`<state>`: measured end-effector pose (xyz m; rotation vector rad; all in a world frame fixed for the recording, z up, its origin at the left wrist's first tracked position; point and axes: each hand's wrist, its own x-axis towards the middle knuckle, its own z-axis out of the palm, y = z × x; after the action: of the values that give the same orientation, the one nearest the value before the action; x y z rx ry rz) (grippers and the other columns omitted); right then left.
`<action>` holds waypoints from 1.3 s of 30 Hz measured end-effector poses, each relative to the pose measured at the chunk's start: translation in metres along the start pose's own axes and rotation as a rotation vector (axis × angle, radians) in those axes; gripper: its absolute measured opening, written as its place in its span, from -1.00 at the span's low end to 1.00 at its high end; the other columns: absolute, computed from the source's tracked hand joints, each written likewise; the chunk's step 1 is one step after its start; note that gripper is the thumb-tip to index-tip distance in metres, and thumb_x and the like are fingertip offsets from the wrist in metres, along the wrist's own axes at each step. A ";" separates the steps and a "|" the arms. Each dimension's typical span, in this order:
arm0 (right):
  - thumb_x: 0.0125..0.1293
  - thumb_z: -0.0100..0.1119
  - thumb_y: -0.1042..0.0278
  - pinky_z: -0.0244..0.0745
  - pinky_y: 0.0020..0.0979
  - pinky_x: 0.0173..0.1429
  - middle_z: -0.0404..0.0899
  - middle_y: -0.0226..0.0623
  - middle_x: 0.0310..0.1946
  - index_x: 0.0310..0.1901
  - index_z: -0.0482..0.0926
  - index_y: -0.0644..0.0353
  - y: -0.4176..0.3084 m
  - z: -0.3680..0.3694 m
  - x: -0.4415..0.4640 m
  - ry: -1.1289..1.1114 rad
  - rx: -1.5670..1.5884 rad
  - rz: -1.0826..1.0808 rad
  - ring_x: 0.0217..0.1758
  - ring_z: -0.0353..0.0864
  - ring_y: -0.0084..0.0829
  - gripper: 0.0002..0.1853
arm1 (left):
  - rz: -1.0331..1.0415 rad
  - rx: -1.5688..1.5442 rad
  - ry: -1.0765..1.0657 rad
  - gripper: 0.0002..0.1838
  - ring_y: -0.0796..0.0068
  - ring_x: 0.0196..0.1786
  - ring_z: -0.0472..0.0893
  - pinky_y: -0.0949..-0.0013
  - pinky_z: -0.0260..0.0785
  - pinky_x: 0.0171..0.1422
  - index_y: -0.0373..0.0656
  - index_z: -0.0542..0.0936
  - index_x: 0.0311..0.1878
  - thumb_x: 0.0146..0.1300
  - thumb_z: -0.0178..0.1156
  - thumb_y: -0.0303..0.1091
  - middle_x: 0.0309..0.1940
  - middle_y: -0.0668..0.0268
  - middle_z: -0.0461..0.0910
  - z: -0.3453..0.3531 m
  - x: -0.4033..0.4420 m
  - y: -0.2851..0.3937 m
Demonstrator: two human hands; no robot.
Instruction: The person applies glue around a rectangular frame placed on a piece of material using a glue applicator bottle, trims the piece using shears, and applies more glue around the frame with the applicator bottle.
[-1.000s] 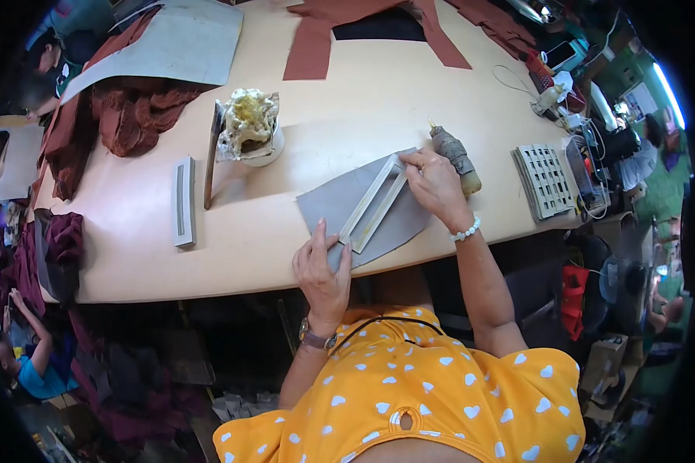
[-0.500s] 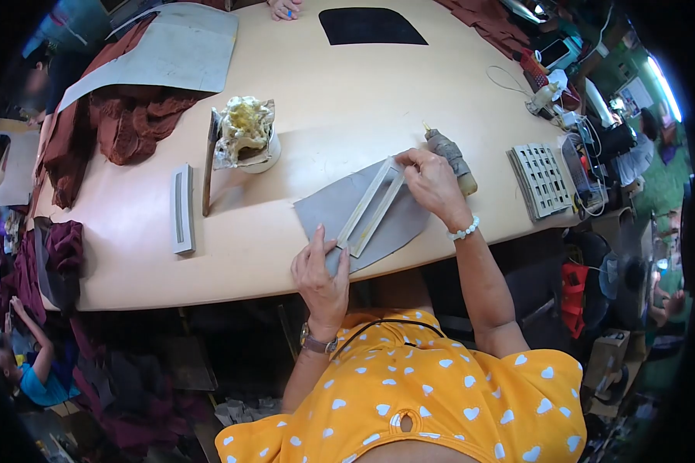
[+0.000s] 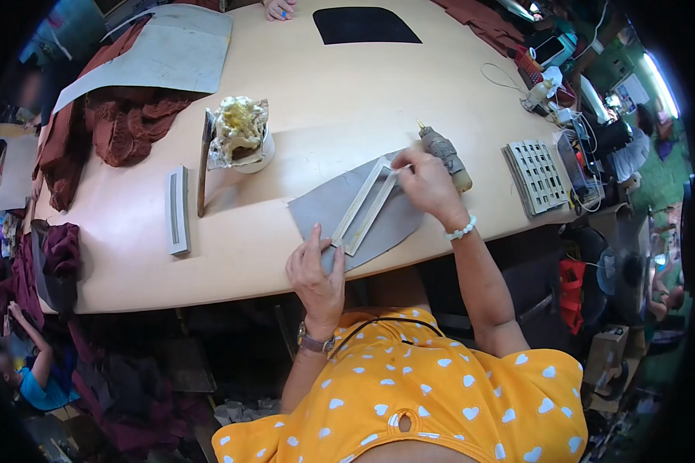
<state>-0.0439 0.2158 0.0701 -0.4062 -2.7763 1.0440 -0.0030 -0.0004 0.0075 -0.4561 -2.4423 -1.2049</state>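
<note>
A narrow pale frame (image 3: 350,218) with a long open slot lies slanted on a grey leather-like piece (image 3: 390,224) at the table's near side. My left hand (image 3: 316,282) is at the frame's near end, thumb and fingertips at its corner. At the far end, the bent fingers of my right hand (image 3: 431,185) are drawn together at the frame's corner; they are slightly blurred and partly hide it. Just beyond my right hand lies a wrapped bottle (image 3: 444,158) with a pointed nozzle.
Left of the work are a glue-crusted tub (image 3: 259,158), a stick (image 3: 204,174) leaning by it and another slotted strip (image 3: 177,210). Slotted panels (image 3: 537,176) are stacked at right. Brown fabric (image 3: 131,127), a black panel (image 3: 367,25) and another person's hand (image 3: 279,9) are farther off.
My right fingers have shifted slightly at the frame's far corner. The frame stays on the grey piece with my left hand at its near end. The whole view has shifted a little.
</note>
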 end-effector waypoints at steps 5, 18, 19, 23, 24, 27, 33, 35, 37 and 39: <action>0.16 0.04 0.50 0.42 -0.56 -0.19 0.56 -0.31 -0.40 -0.18 0.52 0.42 0.011 -0.012 0.019 0.027 0.219 -0.003 -0.34 0.50 -0.57 -0.78 | 0.008 -0.016 -0.006 -0.47 0.29 -0.20 0.50 0.25 0.26 -0.01 -0.20 0.43 0.13 0.01 0.28 -0.47 -0.32 0.28 0.60 -0.001 -0.001 -0.001; -0.04 0.25 0.36 0.37 -0.66 -0.38 0.52 -0.40 -0.51 -0.15 0.55 0.35 -0.012 -0.046 0.052 -0.445 0.461 0.114 -0.50 0.47 -0.66 -0.63 | -0.044 -0.058 -0.031 -0.47 0.31 -0.16 0.50 0.25 0.25 0.03 -0.21 0.43 0.13 0.02 0.27 -0.46 -0.32 0.31 0.60 -0.002 -0.002 -0.004; -0.04 0.25 0.37 0.36 -0.65 -0.39 0.52 -0.40 -0.52 -0.14 0.54 0.36 -0.012 -0.046 0.052 -0.452 0.456 0.089 -0.51 0.46 -0.65 -0.62 | -0.052 -0.071 -0.047 -0.47 0.30 -0.15 0.50 0.24 0.25 0.03 -0.21 0.43 0.13 0.02 0.27 -0.46 -0.31 0.30 0.60 -0.002 -0.002 -0.004; 0.01 0.19 0.49 0.31 -0.67 -0.44 0.48 -0.40 -0.58 -0.06 0.46 0.43 -0.016 -0.047 0.049 -0.433 0.444 -0.019 -0.53 0.43 -0.68 -0.60 | -0.067 -0.088 -0.094 -0.47 0.29 -0.15 0.53 0.25 0.31 0.01 -0.23 0.42 0.13 0.03 0.28 -0.45 -0.28 0.21 0.60 -0.009 0.005 -0.002; -0.01 0.18 0.50 0.32 -0.64 -0.44 0.50 -0.37 -0.58 -0.05 0.46 0.44 -0.015 -0.047 0.047 -0.419 0.449 -0.046 -0.53 0.45 -0.65 -0.58 | -0.067 -0.082 -0.102 -0.46 0.29 -0.15 0.55 0.26 0.34 0.00 -0.24 0.42 0.13 0.03 0.29 -0.45 -0.27 0.17 0.60 -0.012 0.009 0.000; -0.04 0.15 0.54 0.33 -0.61 -0.46 0.51 -0.34 -0.58 -0.02 0.42 0.46 -0.018 -0.046 0.039 -0.374 0.487 -0.075 -0.53 0.46 -0.63 -0.54 | 0.100 -0.016 -0.046 -0.40 0.28 -0.10 0.56 0.26 0.34 0.03 -0.25 0.40 0.15 -0.01 0.35 -0.37 -0.23 0.10 0.59 -0.012 0.034 0.024; -0.02 0.16 0.52 0.33 -0.62 -0.47 0.53 -0.33 -0.56 0.01 0.38 0.46 -0.031 -0.048 0.021 -0.312 0.579 -0.068 -0.53 0.47 -0.63 -0.52 | -0.017 -0.220 -0.333 -0.23 0.27 -0.03 0.56 0.33 0.36 0.08 -0.35 0.29 0.22 -0.06 0.40 -0.30 -0.11 0.03 0.57 0.003 0.079 0.061; 0.00 0.18 0.51 0.35 -0.61 -0.44 0.54 -0.34 -0.55 -0.02 0.40 0.45 -0.036 -0.053 0.014 -0.303 0.635 -0.029 -0.51 0.49 -0.63 -0.55 | -0.087 -0.375 -0.405 -0.23 0.28 -0.03 0.56 0.33 0.36 0.11 -0.37 0.26 0.23 -0.04 0.38 -0.33 -0.10 0.03 0.56 0.004 0.085 0.061; 0.04 0.19 0.51 0.38 -0.60 -0.40 0.55 -0.36 -0.54 -0.07 0.46 0.43 -0.043 -0.058 0.006 -0.291 0.722 0.032 -0.47 0.51 -0.63 -0.63 | -0.221 -0.659 -0.516 -0.25 0.28 -0.03 0.56 0.31 0.36 0.13 -0.39 0.24 0.24 -0.01 0.34 -0.37 -0.09 0.02 0.55 -0.003 0.088 0.058; 0.08 0.20 0.49 0.42 -0.55 -0.36 0.56 -0.36 -0.51 -0.17 0.53 0.37 -0.039 -0.056 0.001 -0.065 0.661 -0.249 -0.44 0.54 -0.57 -0.74 | -0.400 -1.073 -0.640 -0.30 0.26 -0.02 0.56 0.27 0.36 0.16 -0.40 0.22 0.24 0.04 0.29 -0.42 -0.08 0.00 0.54 -0.017 0.094 0.055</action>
<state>-0.0394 0.2222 0.1380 0.0605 -2.2527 1.8080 -0.0580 0.0287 0.0983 -0.7227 -2.1472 -2.9081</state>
